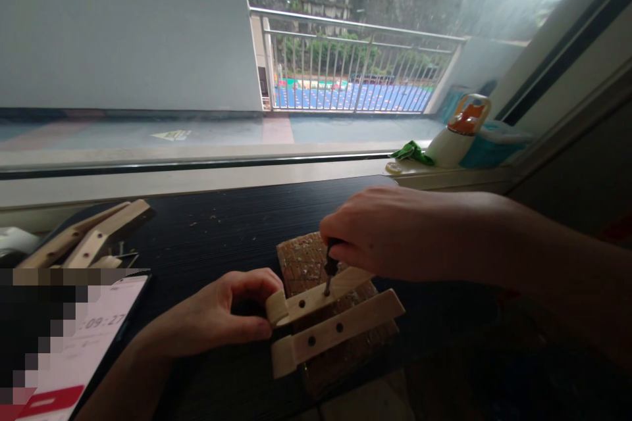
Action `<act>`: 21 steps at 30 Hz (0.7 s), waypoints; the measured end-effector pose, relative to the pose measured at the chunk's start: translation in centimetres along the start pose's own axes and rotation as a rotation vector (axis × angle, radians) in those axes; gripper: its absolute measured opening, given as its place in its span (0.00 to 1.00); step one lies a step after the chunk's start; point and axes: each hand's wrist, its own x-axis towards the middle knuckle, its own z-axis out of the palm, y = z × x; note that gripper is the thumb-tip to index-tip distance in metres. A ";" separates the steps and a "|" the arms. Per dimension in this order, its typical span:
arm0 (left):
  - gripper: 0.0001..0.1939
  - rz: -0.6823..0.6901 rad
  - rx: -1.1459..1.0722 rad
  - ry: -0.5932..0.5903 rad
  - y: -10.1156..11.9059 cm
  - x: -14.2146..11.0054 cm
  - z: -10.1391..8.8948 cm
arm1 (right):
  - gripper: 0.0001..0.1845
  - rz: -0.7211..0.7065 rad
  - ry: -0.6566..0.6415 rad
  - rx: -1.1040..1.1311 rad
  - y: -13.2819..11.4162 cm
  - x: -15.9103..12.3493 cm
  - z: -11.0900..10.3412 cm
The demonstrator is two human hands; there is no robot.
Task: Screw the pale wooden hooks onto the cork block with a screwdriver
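In the head view my right hand (365,230) is closed around the dark handle of a screwdriver (330,268), held nearly upright. Its tip meets the upper of two pale wooden pieces, near a hole that I cannot see clearly. My left hand (232,309) pinches the rounded left end of that upper wooden piece (311,302). Just below it lies a second wooden piece (355,319) with two dark screw heads or holes and a similar block end. Both rest across a worn brown board (301,263) with a scored surface.
More wooden pieces (99,233) lie on the dark table (227,210) at the left, beside a tablet or phone screen (108,322), partly blurred out. A white-and-orange bottle-like object (457,135), a green cloth (412,152) and a teal container (494,145) stand on the windowsill.
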 end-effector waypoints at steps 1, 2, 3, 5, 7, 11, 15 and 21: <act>0.14 -0.002 0.003 0.000 0.0 0.0 0.0 | 0.13 0.017 0.001 0.001 0.0 0.1 0.1; 0.14 -0.003 0.005 0.000 0.0 0.0 0.0 | 0.14 0.028 0.003 0.002 0.0 0.2 0.2; 0.15 -0.002 0.006 0.000 0.0 0.0 0.0 | 0.14 0.032 0.005 0.000 -0.1 0.2 0.2; 0.15 -0.001 0.005 -0.001 0.0 0.0 0.0 | 0.15 0.041 0.009 -0.013 -0.2 0.2 0.1; 0.14 -0.003 -0.002 0.004 0.0 0.0 0.0 | 0.13 0.045 0.004 -0.018 -0.3 0.1 -0.1; 0.13 0.004 -0.021 -0.001 -0.1 0.1 0.0 | 0.07 -0.019 0.023 0.031 -0.4 -0.5 -0.7; 0.13 -0.002 -0.017 -0.006 0.0 0.1 0.0 | 0.10 -0.064 0.010 0.051 -0.2 -0.8 -0.6; 0.15 -0.003 0.014 -0.004 0.0 0.0 0.0 | 0.14 0.018 -0.022 0.030 -0.2 -0.2 -0.2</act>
